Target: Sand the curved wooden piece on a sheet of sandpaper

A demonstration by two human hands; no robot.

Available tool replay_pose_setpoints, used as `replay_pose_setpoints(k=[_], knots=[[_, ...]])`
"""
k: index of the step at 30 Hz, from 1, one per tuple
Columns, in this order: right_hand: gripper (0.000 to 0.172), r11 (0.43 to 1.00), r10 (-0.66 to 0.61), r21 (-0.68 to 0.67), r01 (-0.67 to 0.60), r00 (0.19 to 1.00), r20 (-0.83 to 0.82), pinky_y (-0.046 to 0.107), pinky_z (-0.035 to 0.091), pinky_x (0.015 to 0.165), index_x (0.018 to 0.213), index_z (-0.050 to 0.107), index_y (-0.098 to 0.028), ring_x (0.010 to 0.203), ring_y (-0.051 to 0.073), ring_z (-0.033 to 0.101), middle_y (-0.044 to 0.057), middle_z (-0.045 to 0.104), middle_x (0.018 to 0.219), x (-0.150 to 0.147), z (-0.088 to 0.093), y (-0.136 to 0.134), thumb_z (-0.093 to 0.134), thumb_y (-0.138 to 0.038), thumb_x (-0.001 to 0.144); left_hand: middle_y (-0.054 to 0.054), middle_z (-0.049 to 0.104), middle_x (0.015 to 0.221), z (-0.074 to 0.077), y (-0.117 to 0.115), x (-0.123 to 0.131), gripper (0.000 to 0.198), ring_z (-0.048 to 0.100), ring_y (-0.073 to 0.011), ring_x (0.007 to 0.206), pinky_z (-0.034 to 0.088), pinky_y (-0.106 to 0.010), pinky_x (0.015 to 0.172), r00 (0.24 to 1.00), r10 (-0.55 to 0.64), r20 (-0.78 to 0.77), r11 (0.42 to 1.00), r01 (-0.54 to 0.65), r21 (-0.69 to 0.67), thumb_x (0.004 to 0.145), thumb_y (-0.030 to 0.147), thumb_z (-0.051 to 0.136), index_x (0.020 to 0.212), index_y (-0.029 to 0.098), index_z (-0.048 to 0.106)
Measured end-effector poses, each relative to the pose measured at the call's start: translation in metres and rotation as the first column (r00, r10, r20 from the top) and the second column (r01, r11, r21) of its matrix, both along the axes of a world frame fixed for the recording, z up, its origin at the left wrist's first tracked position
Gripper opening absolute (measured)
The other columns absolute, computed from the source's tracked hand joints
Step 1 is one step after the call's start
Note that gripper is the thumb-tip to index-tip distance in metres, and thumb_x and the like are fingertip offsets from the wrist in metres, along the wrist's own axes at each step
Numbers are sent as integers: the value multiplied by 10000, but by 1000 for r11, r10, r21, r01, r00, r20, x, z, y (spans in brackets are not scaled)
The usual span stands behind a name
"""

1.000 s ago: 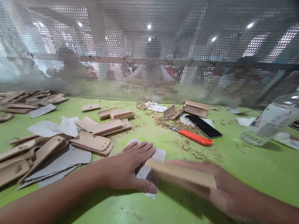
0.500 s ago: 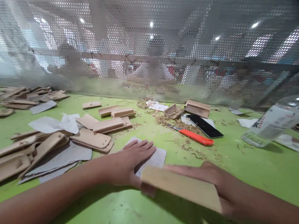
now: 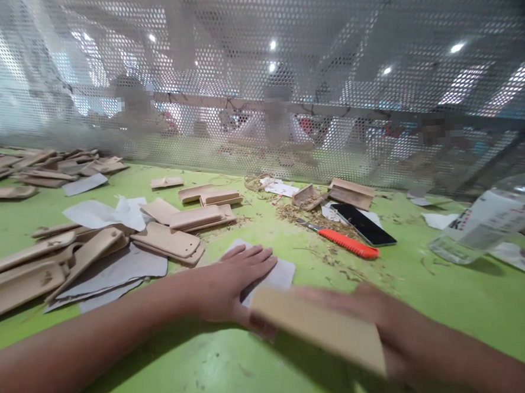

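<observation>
My left hand [image 3: 236, 281] lies flat, fingers stretched out, on a sheet of grey sandpaper [image 3: 281, 276] on the green table. In my right hand [image 3: 362, 312] is a pale bamboo piece [image 3: 319, 329], gripped along its length and blurred by motion. Its left end is over the near edge of the sandpaper, close to my left thumb; whether it touches the sheet I cannot tell. Beyond my hands lies a utility knife [image 3: 348, 242] with an orange handle, among shavings.
A black phone [image 3: 366, 224] lies behind the knife. At right a clear plastic bottle [image 3: 481, 221] leans. Several bamboo pieces [image 3: 170, 240] and grey sheets [image 3: 116, 270] lie at left, with a larger pile [image 3: 47, 168] farther back. A perforated screen [image 3: 223, 133] closes the far side; people show dimly behind it.
The view has shifted slightly, so the table things appear a little farther right. My left hand stays on the sandpaper; my right hand still grips the bamboo piece, which is more blurred now.
</observation>
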State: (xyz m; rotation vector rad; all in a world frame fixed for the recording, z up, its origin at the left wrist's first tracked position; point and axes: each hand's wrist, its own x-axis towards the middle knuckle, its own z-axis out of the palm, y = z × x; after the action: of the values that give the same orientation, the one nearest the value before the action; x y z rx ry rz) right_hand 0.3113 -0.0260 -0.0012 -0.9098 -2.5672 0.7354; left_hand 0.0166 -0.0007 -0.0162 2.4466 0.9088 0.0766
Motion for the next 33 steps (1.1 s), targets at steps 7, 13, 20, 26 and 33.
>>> replay_pose_setpoints(k=[7, 13, 20, 26, 33], knots=[[586, 998, 57, -13, -57, 994, 91, 259, 551, 604, 1511, 569, -293, 624, 219, 725, 44, 829, 889, 5, 10, 2, 585, -282, 925, -185, 198, 1704, -1, 0, -1, 1026, 141, -381, 1584, 78, -572, 1277, 1000, 2, 0, 1000, -2, -15, 882, 703, 691, 1650, 154, 291], [607, 995, 32, 88, -40, 996, 87, 301, 553, 598, 1530, 548, -284, 653, 249, 740, 76, 834, 951, 6, 5, -3, 546, -241, 924, -172, 207, 1709, -3, 1, 1, 994, 134, -372, 1587, 67, -553, 1282, 1000, 21, 1, 1000, -21, -11, 892, 681, 688, 1646, 163, 300], [514, 989, -122, 89, 116, 990, 66, 334, 544, 630, 1388, 670, -228, 628, 240, 668, 98, 802, 895, 11, -2, 10, 570, -285, 888, -177, 143, 1716, 3, -1, 0, 1092, 78, -373, 1592, 48, -542, 1284, 998, 32, -50, 999, -34, -38, 885, 788, 635, 1665, 135, 239], [390, 648, -583, -721, 247, 770, -260, 222, 201, 340, 727, 599, -245, 327, 87, 211, -109, 290, 412, 5, -3, 4, 693, -593, 877, -167, 120, 1718, 6, -1, 0, 1115, 81, -369, 1592, 39, -539, 1284, 998, 16, -55, 999, -17, -27, 888, 807, 614, 1677, 141, 191], [728, 368, -611, -926, -89, 727, -313, 234, 167, 353, 388, 248, -254, 241, 49, 193, -119, 111, 318, 13, -12, 1, 596, -631, 904, -160, 124, 1718, 6, -2, -1, 1083, 94, -362, 1592, 35, -548, 1281, 998, 11, -64, 1000, -12, -14, 905, 807, 591, 1682, 179, 173]])
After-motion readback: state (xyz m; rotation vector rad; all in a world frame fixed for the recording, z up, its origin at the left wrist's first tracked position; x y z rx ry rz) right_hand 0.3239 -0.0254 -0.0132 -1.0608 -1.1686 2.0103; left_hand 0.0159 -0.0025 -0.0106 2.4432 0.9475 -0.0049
